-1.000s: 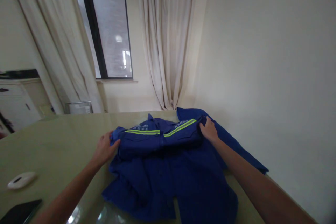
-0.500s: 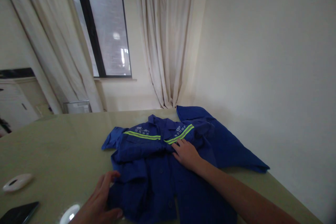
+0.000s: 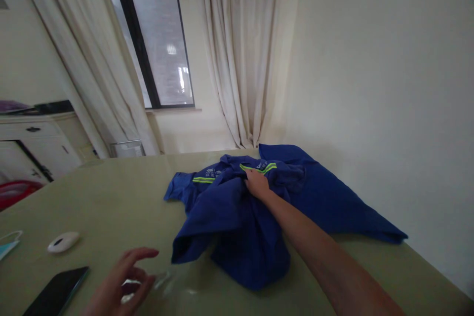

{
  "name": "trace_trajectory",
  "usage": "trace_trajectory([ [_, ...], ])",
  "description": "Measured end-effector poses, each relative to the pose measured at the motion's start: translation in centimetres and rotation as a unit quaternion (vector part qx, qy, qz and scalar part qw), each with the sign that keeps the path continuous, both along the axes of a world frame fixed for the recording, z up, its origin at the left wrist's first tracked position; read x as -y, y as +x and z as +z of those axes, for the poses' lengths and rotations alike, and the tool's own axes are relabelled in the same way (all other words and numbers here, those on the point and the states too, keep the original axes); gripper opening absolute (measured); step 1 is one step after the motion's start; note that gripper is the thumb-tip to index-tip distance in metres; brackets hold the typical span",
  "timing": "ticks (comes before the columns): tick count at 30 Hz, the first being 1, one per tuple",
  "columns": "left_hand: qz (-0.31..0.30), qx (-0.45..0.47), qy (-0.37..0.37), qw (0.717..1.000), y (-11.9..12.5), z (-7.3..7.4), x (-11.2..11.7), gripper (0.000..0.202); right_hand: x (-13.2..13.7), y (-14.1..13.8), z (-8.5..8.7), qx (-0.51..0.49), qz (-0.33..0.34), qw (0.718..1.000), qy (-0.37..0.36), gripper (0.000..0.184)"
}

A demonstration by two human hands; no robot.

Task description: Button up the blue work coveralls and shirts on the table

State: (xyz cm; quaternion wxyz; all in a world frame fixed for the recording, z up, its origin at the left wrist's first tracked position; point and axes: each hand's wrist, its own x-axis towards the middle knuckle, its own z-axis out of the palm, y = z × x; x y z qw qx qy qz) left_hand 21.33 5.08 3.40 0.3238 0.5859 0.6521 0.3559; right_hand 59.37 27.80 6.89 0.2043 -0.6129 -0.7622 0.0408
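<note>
A blue work jacket (image 3: pixel 215 207) with yellow-green reflective stripes and white lettering lies bunched on the table. My right hand (image 3: pixel 257 183) is closed on its front, by the chest stripe, and the cloth is drawn up there. The jacket's lower part hangs in folds toward me. Left of the jacket and apart from it, my left hand (image 3: pixel 128 279) has its fingers spread and holds nothing. A white, shiny object shows partly behind those fingers; I cannot make out its kind. Another wide stretch of blue cloth (image 3: pixel 333 202) lies flat along the right side, partly covered by the jacket.
The pale green table (image 3: pixel 122 197) meets the wall on the right. At the left lie a dark phone (image 3: pixel 55 291), a white oval object (image 3: pixel 63 242) and part of a face mask (image 3: pixel 8 248). Curtains (image 3: pixel 240 59) and a white cabinet (image 3: pixel 33 143) stand behind.
My right hand has closed on the jacket front and lifted it, so the hem has swung and folded up. My left hand has let go and moved left. The view has turned slightly left.
</note>
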Motion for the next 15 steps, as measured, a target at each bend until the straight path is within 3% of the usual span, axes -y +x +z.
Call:
trace_trajectory([
  [3,0.013,0.006,0.017,1.0,2.4,-1.8,-0.3,0.07,3.3,0.2,0.9,-0.046,0.055,0.997,0.017,0.048],
  [5,0.021,0.014,0.028,0.999,4.1,-2.6,-0.4,0.075,7.2,1.3,2.0,-0.063,0.115,0.991,0.027,0.044],
  [7,0.012,0.008,0.028,1.0,5.5,-3.0,-0.7,0.074,11.7,3.1,2.7,-0.059,0.202,0.977,0.017,0.038],
  [8,-0.002,0.004,0.027,1.0,6.0,-3.0,-1.0,0.072,13.9,4.2,2.8,-0.048,0.279,0.959,-0.003,0.044],
  [10,-0.043,0.005,0.028,0.999,6.7,-2.9,-1.7,0.061,17.5,6.6,2.4,0.006,0.362,0.932,-0.026,0.056],
  [12,-0.069,0.016,0.048,0.996,7.1,-2.4,-2.9,0.049,19.6,8.8,1.5,0.093,0.379,0.921,-0.022,0.043],
  [14,-0.051,0.023,0.082,0.995,7.3,-1.5,-4.4,0.041,20.2,10.6,0.7,0.157,0.337,0.928,-0.003,0.013],
  [15,-0.021,0.016,0.097,0.995,7.4,-0.8,-5.2,0.038,20.1,11.4,0.5,0.158,0.302,0.94,0.008,0.01],
])
